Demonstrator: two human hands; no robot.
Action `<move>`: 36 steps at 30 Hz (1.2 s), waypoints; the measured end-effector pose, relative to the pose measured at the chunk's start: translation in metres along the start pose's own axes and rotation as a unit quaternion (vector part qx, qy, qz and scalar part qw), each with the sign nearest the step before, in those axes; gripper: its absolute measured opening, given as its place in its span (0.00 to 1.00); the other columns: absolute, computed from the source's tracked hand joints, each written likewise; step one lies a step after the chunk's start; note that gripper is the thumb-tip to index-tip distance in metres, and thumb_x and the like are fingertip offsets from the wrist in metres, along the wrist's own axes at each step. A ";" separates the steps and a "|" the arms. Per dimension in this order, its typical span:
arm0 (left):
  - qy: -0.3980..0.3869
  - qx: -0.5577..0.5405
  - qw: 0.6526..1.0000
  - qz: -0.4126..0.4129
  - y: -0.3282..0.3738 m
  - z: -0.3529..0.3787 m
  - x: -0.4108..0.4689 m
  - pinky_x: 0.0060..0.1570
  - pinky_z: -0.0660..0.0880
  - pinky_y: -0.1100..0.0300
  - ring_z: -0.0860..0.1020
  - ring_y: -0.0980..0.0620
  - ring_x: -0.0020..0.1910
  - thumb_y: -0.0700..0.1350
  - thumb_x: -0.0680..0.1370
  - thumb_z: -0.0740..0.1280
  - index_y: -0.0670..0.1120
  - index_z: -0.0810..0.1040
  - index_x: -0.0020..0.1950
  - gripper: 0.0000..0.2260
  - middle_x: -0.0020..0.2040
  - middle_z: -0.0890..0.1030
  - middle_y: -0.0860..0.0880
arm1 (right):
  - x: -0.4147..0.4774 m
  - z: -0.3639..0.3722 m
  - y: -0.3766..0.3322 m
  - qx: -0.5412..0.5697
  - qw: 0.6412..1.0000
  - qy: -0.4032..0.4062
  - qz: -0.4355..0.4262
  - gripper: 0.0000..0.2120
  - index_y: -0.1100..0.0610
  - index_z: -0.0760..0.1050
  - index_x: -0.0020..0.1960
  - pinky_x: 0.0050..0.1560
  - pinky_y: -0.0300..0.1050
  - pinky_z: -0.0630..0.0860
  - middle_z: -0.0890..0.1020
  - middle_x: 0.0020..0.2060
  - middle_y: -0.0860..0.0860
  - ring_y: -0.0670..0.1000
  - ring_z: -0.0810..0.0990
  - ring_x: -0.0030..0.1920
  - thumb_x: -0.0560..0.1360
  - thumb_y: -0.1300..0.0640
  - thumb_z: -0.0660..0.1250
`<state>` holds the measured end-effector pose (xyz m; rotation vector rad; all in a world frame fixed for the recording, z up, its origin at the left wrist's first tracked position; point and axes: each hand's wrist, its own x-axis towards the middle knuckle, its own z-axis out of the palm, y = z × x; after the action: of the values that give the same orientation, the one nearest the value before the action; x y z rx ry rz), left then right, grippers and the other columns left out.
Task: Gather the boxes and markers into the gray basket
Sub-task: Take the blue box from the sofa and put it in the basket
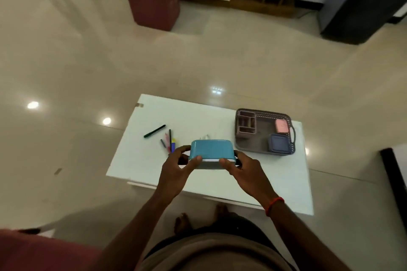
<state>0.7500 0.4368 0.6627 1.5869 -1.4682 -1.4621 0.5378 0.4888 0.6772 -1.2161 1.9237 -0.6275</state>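
The person holds the blue box [210, 152] with both hands over the middle of the table [275, 178], nearer its front edge. The left hand [176, 167] and the right hand [244, 169] each have fingers curled round one end of the box, with the thumbs pressed on its near side. The gray basket [264, 112] sits at the table's far right corner. It already holds a pink box [282, 126], a dark blue box [278, 143] and a divided tray [246, 124].

A green marker [154, 131] and a bunch of markers [168, 142] lie toward the left edge, just beyond the left hand.

The likeliest trouble is room. The bare floor left in the basket looks tight for so wide a box, so it could land on the other boxes, tilt and slide off. The grip sits only at the ends, so the box might slip if one hand lets go early. A low swing could also scatter the markers.
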 end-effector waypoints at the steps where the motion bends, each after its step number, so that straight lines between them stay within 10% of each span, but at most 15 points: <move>1: -0.012 -0.001 1.000 0.004 0.001 0.007 0.001 0.50 0.73 0.65 0.79 0.63 0.51 0.65 0.72 0.71 0.60 0.76 0.61 0.21 0.51 0.82 0.56 | -0.003 -0.006 0.005 0.006 1.000 0.012 0.008 0.24 0.47 0.76 0.62 0.43 0.44 0.80 0.84 0.41 0.44 0.44 0.83 0.42 0.73 0.33 0.64; 9: -0.093 0.000 0.996 -0.015 0.015 0.060 0.008 0.40 0.75 0.71 0.82 0.57 0.52 0.56 0.74 0.74 0.51 0.73 0.61 0.19 0.58 0.80 0.56 | -0.014 -0.039 0.048 0.045 0.996 0.044 0.066 0.30 0.49 0.78 0.58 0.38 0.39 0.79 0.84 0.38 0.46 0.44 0.83 0.37 0.71 0.29 0.56; 17: -0.064 -0.002 0.996 -0.059 0.030 0.112 0.022 0.39 0.84 0.48 0.83 0.43 0.46 0.54 0.73 0.76 0.53 0.75 0.57 0.17 0.57 0.79 0.55 | 0.017 -0.081 0.096 0.053 0.996 0.009 0.066 0.22 0.48 0.74 0.65 0.43 0.42 0.80 0.84 0.36 0.48 0.43 0.84 0.36 0.77 0.37 0.62; 21: -0.038 0.003 0.996 -0.082 0.036 0.147 0.036 0.37 0.84 0.52 0.84 0.44 0.44 0.52 0.74 0.76 0.52 0.76 0.56 0.15 0.54 0.81 0.51 | 0.041 -0.103 0.131 0.034 0.998 -0.030 0.037 0.26 0.47 0.68 0.70 0.50 0.43 0.81 0.84 0.53 0.49 0.43 0.82 0.46 0.75 0.39 0.66; 25: -0.024 0.005 0.996 -0.089 0.043 0.184 0.054 0.34 0.82 0.56 0.83 0.44 0.45 0.53 0.74 0.76 0.52 0.77 0.54 0.13 0.52 0.82 0.49 | 0.062 -0.118 0.157 -0.031 0.996 0.004 -0.083 0.45 0.42 0.52 0.77 0.67 0.40 0.68 0.63 0.73 0.44 0.44 0.64 0.71 0.69 0.39 0.73; 30: -0.028 -0.013 0.994 -0.107 0.050 0.225 0.081 0.35 0.81 0.57 0.83 0.45 0.47 0.55 0.75 0.73 0.52 0.76 0.54 0.13 0.50 0.81 0.49 | 0.088 -0.127 0.160 -0.177 0.958 -0.017 -0.225 0.54 0.42 0.48 0.79 0.71 0.49 0.65 0.56 0.76 0.47 0.52 0.57 0.75 0.62 0.32 0.72; 36: -0.025 -0.041 0.991 -0.128 0.013 0.257 0.127 0.40 0.80 0.54 0.85 0.47 0.44 0.61 0.73 0.72 0.53 0.79 0.57 0.18 0.48 0.83 0.54 | 0.144 -0.107 0.205 -0.066 0.988 0.053 -0.130 0.51 0.43 0.52 0.77 0.62 0.45 0.74 0.65 0.69 0.43 0.46 0.65 0.66 0.62 0.32 0.72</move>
<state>0.4874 0.3882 0.5590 1.7495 -1.2475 -1.6938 0.3051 0.4465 0.5411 -1.5622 1.9352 -0.7191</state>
